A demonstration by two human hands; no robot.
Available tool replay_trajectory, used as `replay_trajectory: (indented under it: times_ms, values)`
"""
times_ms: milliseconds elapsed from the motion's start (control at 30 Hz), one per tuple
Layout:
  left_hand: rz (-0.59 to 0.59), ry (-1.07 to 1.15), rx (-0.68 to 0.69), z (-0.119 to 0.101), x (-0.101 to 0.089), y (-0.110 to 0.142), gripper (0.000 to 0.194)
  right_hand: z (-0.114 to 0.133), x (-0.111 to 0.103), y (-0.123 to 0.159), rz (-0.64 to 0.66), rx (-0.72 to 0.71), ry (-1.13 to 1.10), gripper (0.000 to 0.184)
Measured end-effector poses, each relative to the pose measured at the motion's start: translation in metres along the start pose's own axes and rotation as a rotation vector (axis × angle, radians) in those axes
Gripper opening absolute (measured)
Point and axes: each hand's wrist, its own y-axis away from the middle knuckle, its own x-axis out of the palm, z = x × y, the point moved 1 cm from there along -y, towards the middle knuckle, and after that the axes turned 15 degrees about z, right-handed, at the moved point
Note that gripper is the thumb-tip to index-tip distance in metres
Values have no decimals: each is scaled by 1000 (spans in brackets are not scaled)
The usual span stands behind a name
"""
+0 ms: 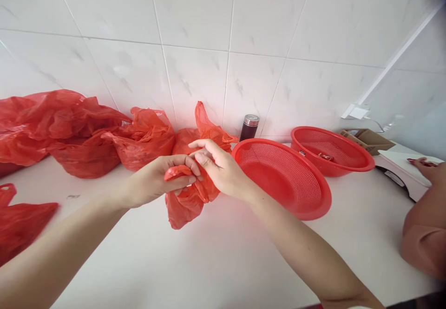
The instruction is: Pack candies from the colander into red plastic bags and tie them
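Red plastic bag (184, 207), thin and crumpled, twisted at its neck; left hand (156, 181) and right hand (221, 172) clamp fingers together on it; red perforated basket (282, 181) at three o'clock.

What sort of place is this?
Probably a kitchen or shop packing counter: white tiled wall, red plastic bags, a red perforated basket and what looks like a white weighing scale.

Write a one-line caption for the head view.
Two hands pinch a red plastic bag beside a red colander on a white counter.
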Motion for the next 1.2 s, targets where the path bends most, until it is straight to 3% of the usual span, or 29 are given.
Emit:
replay_trajectory:
  times_ms: [67,133,233,367,467,567,700,767,900,1033,1100,1200]
  values:
    - [-14,-39,-8,1,5,-2,4,-9,5,-4,15,63,-33,25]
    - [-42,-84,0,4,9,-3,11,-15,9,-3,9,102,-69,27]
    - [-190,-266,6,9,12,-4,18,-20,15,3,36,126,-164,26]
    - [-443,-549,176,11,16,-5,19,-19,21,10,97,197,-431,22]
    - [-506,-599,258,12,19,-4,22,-14,21,14,155,196,-600,17]
    - [-449,-518,186,16,15,2,22,-8,20,22,82,170,-498,23]
    - [-240,-298,-13,31,3,18,29,-10,30,39,-38,114,-325,32]
    - [-236,-179,-100,45,-6,32,29,-24,42,53,-106,156,-312,35]
    - [-371,-25,-255,88,-20,64,26,-74,70,86,-200,305,-334,41]
    - [-301,34,-452,125,-14,74,42,-106,85,100,-269,340,-445,38]
    - [-258,38,-446,134,-7,64,48,-107,84,98,-315,357,-401,34]
    - [-211,-94,-227,139,9,36,46,-98,80,89,-324,465,-180,32]
